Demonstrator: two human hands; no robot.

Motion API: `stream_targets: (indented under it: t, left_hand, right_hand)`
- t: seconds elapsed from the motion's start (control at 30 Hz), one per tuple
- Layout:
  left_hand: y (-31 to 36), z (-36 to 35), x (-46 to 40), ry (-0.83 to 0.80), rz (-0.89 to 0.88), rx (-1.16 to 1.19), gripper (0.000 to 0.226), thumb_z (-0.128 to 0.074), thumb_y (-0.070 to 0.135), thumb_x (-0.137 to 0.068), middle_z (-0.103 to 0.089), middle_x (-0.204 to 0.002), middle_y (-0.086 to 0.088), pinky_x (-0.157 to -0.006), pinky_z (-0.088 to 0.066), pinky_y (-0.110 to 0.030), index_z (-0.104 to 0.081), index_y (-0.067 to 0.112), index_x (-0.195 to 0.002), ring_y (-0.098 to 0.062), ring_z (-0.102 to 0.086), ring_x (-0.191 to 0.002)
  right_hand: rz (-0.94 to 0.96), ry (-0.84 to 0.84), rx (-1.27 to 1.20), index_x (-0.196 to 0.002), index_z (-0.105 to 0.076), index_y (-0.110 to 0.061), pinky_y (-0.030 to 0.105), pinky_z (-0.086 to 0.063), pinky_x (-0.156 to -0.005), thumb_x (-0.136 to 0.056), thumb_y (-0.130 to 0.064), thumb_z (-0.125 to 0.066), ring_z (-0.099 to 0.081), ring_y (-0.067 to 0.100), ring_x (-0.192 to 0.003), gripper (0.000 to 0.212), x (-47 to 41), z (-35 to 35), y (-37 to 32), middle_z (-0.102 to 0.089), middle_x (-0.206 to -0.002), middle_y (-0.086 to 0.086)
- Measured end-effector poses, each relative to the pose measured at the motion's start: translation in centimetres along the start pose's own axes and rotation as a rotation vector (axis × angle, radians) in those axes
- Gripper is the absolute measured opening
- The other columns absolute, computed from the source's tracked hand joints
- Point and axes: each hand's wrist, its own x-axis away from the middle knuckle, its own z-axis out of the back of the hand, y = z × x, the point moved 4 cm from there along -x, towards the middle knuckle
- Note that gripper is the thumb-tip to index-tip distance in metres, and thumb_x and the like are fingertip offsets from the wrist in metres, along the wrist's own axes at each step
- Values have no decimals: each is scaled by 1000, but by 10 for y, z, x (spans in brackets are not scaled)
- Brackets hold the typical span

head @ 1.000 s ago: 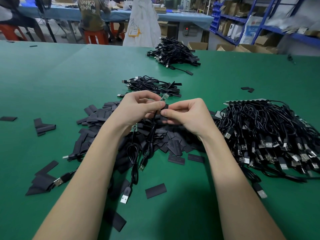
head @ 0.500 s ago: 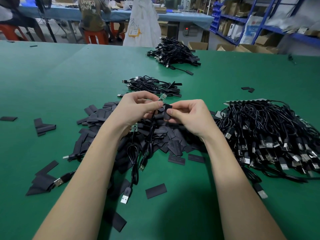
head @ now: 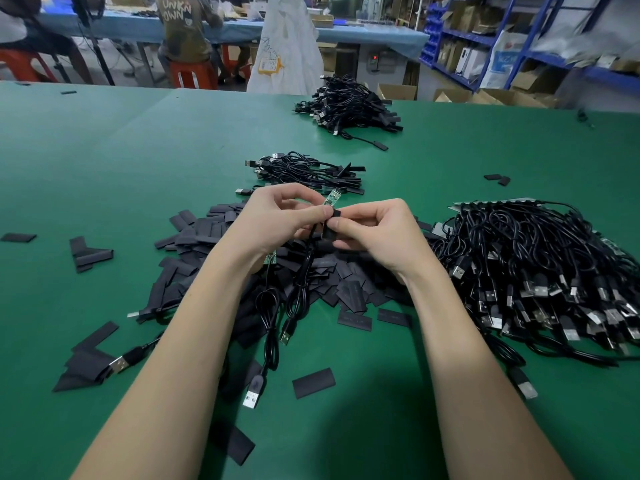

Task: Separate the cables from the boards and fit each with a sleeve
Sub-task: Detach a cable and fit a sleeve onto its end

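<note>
My left hand pinches a black USB cable just under its small green board, which sticks up past my fingers. My right hand pinches a short black sleeve against that cable end. The cable hangs down from my hands to the green table, its USB plug near the mat. A second cable with a small board hangs under my left wrist. Loose flat black sleeves lie heaped below my hands.
A big pile of cables still on boards lies to the right. Two heaps of sleeved cables sit farther back, one near and one far. Stray sleeves dot the table. People sit at a blue bench behind.
My right hand has brought the sleeve closer to the cable end, and the green board now shows more clearly above my left fingers. Both arms stay in place.
</note>
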Motion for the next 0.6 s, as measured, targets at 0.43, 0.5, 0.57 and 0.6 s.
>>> stream_targets:
  t: [0.43,0.5,0.57,0.6]
  left_hand:
    - [-1,4,-1,26,-8,-23,9,-82,15,-83,-66,-67,4,-52,-45,-14,-74,18,-83,-7,-54,-52]
    - [-2,4,-2,37,-8,-37,8,-82,17,-83,-65,-69,2,-55,-48,-15,-74,19,-83,-9,-55,-56]
    - [-4,4,-2,44,-7,-41,9,-82,18,-84,-65,-69,3,-56,-49,-16,-73,20,-86,-9,-57,-58]
    - [-4,3,-3,44,-13,-43,12,-81,17,-84,-67,-68,5,-56,-50,-17,-71,20,-91,-8,-59,-59]
  right_hand:
    - [27,116,112,-86,-80,-11,27,-61,-67,-76,-11,-88,-74,16,-69,13,-3,9,0,-79,-79,6]
    - [20,132,77,-85,-79,-8,25,-61,-65,-76,-9,-88,-73,16,-67,13,-1,11,-2,-78,-78,7]
    - [10,147,33,-83,-77,-8,23,-60,-64,-78,-6,-86,-73,17,-66,10,1,13,-3,-78,-78,9]
    - [6,154,15,-81,-77,-8,23,-61,-63,-78,-5,-86,-74,18,-66,10,1,14,-4,-78,-78,10]
